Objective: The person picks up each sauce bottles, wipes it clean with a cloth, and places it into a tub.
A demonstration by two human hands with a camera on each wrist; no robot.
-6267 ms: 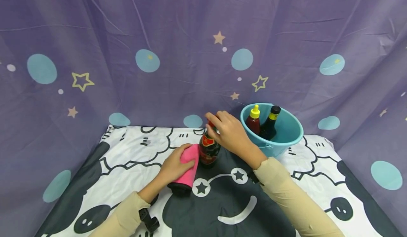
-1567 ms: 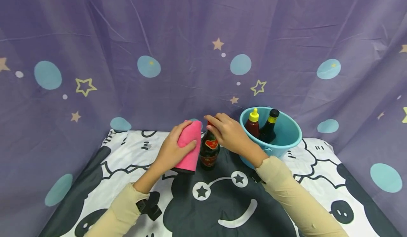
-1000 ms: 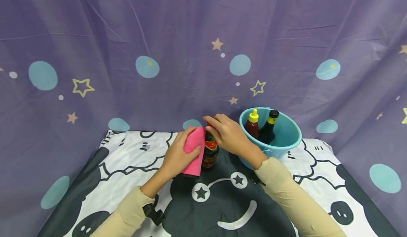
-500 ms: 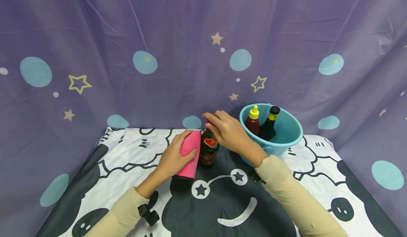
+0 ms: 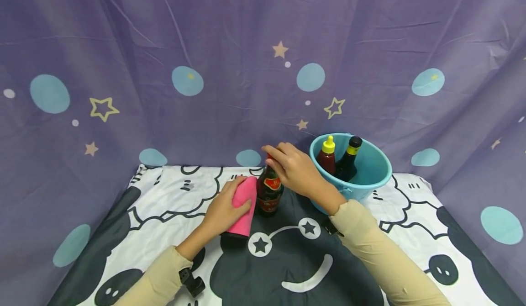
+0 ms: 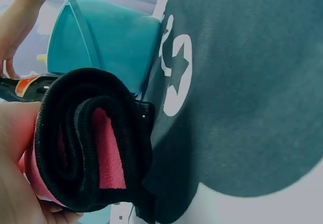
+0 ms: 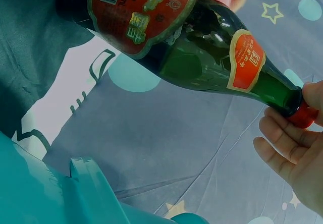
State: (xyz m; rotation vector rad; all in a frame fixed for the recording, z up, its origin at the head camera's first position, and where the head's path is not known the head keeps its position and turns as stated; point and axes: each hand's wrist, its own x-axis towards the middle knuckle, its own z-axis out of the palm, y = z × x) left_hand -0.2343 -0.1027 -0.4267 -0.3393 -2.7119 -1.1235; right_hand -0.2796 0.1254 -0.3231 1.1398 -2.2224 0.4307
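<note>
A green glass bottle (image 5: 269, 201) with red and gold labels stands upright on the cloth-covered table. My right hand (image 5: 299, 171) holds its red cap (image 7: 303, 115) from above, thumb and fingers around the cap in the right wrist view. In my left hand (image 5: 223, 210) is a pink cloth (image 5: 243, 210) with black edging, folded into a thick roll. The left thumb lies over the near side of the cloth and the fingers go behind it. The roll stands right beside the bottle's left side; its black-edged end (image 6: 133, 158) faces the left wrist camera.
A light blue bucket (image 5: 380, 178) stands to the right, behind my right forearm. In it lean a red sauce bottle (image 5: 326, 160) with a yellow nozzle and a dark bottle (image 5: 347, 165) with a black cap. A purple curtain (image 5: 230, 45) hangs behind the table.
The left hand with the pink cloth goes up and down beside the bottle; over the last second it has dropped lower and slightly left. The right hand stays on the cap.
</note>
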